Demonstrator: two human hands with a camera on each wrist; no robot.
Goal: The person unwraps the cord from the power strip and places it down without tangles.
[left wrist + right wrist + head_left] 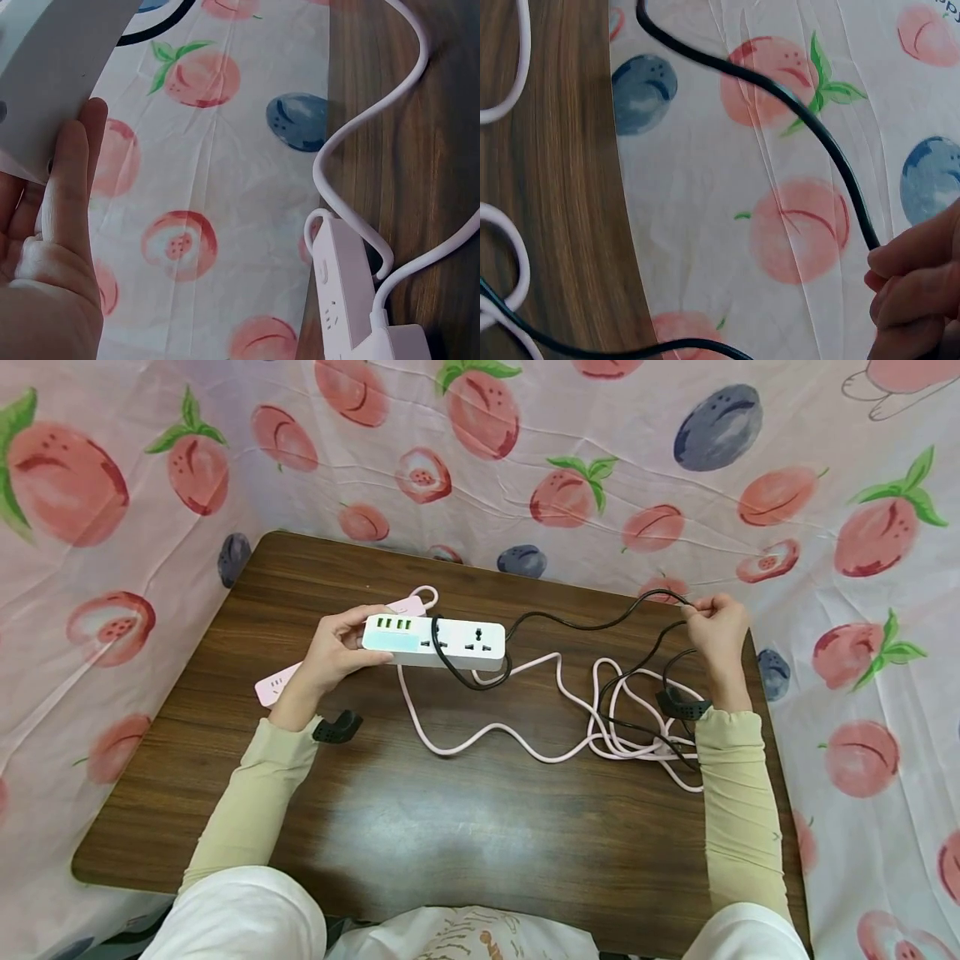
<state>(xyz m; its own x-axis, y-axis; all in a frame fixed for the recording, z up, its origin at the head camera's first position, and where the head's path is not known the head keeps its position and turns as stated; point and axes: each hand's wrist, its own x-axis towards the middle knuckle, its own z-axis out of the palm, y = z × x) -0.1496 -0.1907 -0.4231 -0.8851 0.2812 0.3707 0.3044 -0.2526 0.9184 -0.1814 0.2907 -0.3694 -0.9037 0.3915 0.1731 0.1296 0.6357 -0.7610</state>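
Note:
My left hand (pixel 333 647) grips the left end of a white power strip (pixel 457 642) with green USB ports, raised over the table. Its black cord (pixel 581 627) loops once across the strip's middle and runs right to my right hand (pixel 718 625), which pinches it between thumb and fingers. In the right wrist view the black cord (pixel 821 135) curves down into the fingertips. From the left wrist view, the fingers (pixel 69 184) lie along the end of the strip (pixel 56 71). Behind the left hand, a pink power strip (pixel 276 685) lies on the table, partly hidden.
A pink cord (pixel 495 727) winds across the brown wooden table (pixel 450 843) and piles in loose coils at the right, tangled with more black cord. Fruit-printed cloth (pixel 570 435) hangs along the table's back and sides. A pink plug (pixel 397 345) sits in the pink strip.

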